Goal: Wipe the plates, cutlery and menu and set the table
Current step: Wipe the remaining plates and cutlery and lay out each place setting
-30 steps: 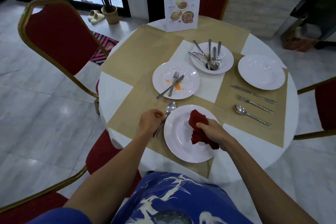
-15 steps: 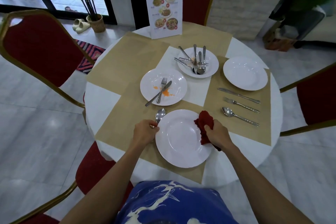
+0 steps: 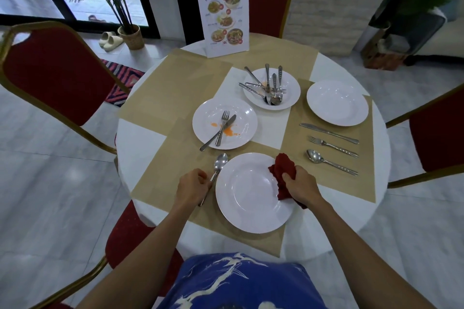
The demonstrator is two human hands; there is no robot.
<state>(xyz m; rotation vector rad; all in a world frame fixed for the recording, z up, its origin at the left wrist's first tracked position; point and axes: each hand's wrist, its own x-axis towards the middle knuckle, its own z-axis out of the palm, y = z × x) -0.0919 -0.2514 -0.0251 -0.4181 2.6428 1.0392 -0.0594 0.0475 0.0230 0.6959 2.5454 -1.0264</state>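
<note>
A clean white plate (image 3: 247, 195) lies on the tan mat nearest me. My right hand (image 3: 300, 185) grips a red cloth (image 3: 282, 170) over the plate's right rim. My left hand (image 3: 192, 187) is closed on the handle of a spoon (image 3: 219, 162) lying left of the plate. Behind it sits a stained plate (image 3: 208, 130) carrying a fork and knife. Further back, a plate (image 3: 291, 85) holds several pieces of cutlery. At the right stand a clean plate (image 3: 336, 103), a knife (image 3: 329, 130), a fork (image 3: 332, 146) and a spoon (image 3: 330, 162). The menu (image 3: 222, 11) stands upright at the far edge.
The round table (image 3: 140, 143) has a white cloth and tan mats. Red chairs with gold frames stand at the left (image 3: 52, 70), far side (image 3: 268, 0), right (image 3: 437, 130) and under me. A potted palm (image 3: 129, 35) and slippers are on the floor beyond.
My right hand has drawn the red cloth from the middle of the near plate to its right rim. The left hand stays on the spoon. The view has tilted up a little.
</note>
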